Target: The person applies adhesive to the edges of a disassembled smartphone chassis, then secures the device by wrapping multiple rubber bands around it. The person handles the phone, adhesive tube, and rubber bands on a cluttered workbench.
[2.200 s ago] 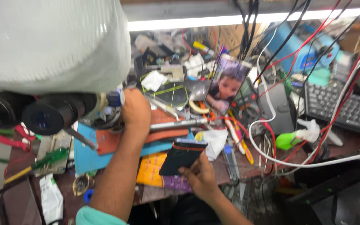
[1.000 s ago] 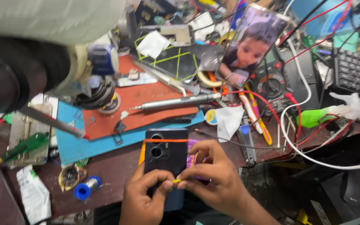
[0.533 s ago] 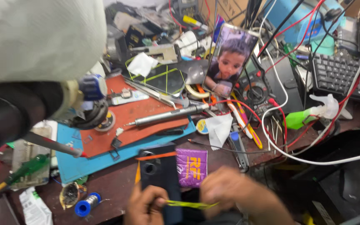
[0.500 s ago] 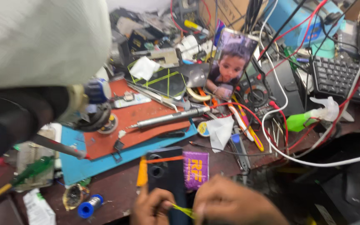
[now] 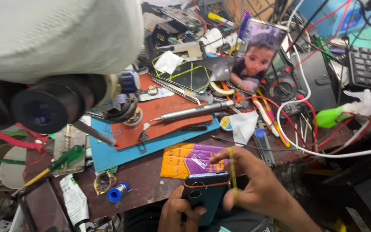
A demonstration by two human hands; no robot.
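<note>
Left hand (image 5: 177, 212) gripping dark phone (image 5: 204, 195) (orange band around it), right hand (image 5: 254, 184) stretching yellow rubber band (image 5: 232, 172), purple-and-orange packet (image 5: 190, 160) lying just beyond

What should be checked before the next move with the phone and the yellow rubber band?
1. Left hand grips the dark phone by its lower part: ok.
2. Orange band sits across the phone's top end: ok.
3. Yellow rubber band is stretched over the right hand fingers, beside the phone and not yet around it: ok.
4. Phone's screen side intact: cannot tell, only the camera side shows.
5. Bench edge in front of the hands is free of tools, with only the yellow and purple packet nearby: ok.
</note>
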